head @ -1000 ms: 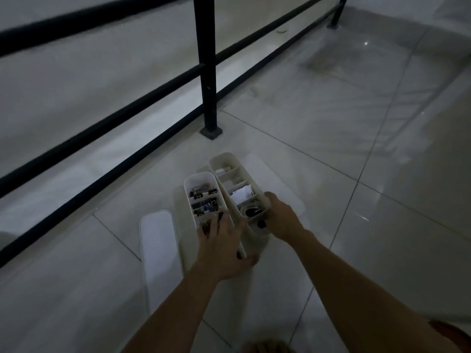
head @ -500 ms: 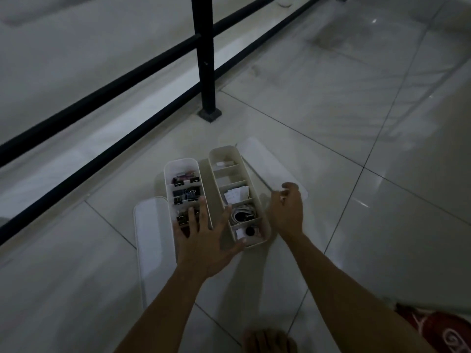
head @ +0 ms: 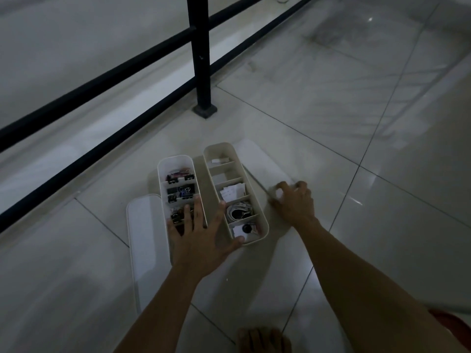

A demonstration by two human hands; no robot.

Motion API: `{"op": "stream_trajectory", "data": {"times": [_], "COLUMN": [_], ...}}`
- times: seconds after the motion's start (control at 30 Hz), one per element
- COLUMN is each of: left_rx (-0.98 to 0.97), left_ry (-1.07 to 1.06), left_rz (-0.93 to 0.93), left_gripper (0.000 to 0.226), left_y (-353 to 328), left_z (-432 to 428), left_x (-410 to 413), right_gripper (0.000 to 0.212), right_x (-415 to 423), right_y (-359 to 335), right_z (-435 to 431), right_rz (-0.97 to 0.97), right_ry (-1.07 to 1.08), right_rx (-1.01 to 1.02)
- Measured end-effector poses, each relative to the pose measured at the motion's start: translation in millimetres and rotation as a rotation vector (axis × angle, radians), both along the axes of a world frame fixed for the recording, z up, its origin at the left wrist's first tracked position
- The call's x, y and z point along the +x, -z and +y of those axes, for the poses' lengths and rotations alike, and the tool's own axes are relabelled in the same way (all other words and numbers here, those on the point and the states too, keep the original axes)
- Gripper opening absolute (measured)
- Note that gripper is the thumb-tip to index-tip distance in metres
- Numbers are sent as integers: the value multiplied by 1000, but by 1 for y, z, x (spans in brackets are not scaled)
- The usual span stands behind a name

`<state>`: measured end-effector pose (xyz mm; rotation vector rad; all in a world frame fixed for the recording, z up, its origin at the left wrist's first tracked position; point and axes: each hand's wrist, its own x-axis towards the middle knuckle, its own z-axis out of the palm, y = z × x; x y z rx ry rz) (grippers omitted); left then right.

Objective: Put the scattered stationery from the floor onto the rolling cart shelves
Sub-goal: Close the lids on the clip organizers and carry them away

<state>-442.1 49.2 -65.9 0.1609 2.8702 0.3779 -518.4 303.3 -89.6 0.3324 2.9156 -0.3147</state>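
Head view, setting: dim tiled floor [head: 331, 110] beside a black metal railing [head: 200, 59].
Left tray [head: 174, 159]: white divided organiser on the floor, its compartments holding black binder clips [head: 181, 193].
Right tray [head: 264, 225]: longer beige organiser just beside the first, angled slightly away. It holds white paper slips [head: 233, 191], a coiled white cable [head: 238, 211] and small items too dark to identify.
Left lid [head: 145, 225]: translucent, flat on the floor, against the left tray's outer side.
Right lid [head: 265, 161]: translucent, flat on the floor along the right tray's far side.
Left hand [head: 201, 240]: fingers spread wide over the near end of the left tray, thumb tip touching the near end of the right tray.
Right hand [head: 293, 202]: fingers curled over the near edge of the right lid, gripping it.
Bare foot [head: 262, 340]: at the bottom edge, well apart from the trays.
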Motion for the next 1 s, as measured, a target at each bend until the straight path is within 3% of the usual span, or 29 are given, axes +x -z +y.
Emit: {"op": "stream_trajectory", "data": {"times": [0.17,0.27,0.37,0.47,0.53,0.67,0.87,1.0], "left_rx": [-14,-5,-4,-3,-2,-54,-133,-95], "left_ry": [-9,-13,-18,-22,-22,9,136,138], "left_rz": [2,8,13,28,27,16,-8,81], "left_gripper": [91,90,90,90,91,92,101,92], "left_y": [0,2,2,2,3,0,-10,-13], "left_z": [0,0,0,1,1,0,-19,-40], "left_x": [-1,-1,0,0,-1,-1,-4,9], "right_gripper": [59,90,111,111,107,87,108,106], "right_x": [9,13,16,21,29,47,64,74], "right_y": [1,-3,-14,-32,-44,-58,-51,-48], "right_z": [8,5,-3,-20,-38,-82,-121,-131], "right_rz": [-39,-85,-99,-61,9,126,164,182], "right_ry": [74,137,352,526,555,447,292,245], "right_rx": [5,-51,-318,-591,-643,-636,-445,-316]}}
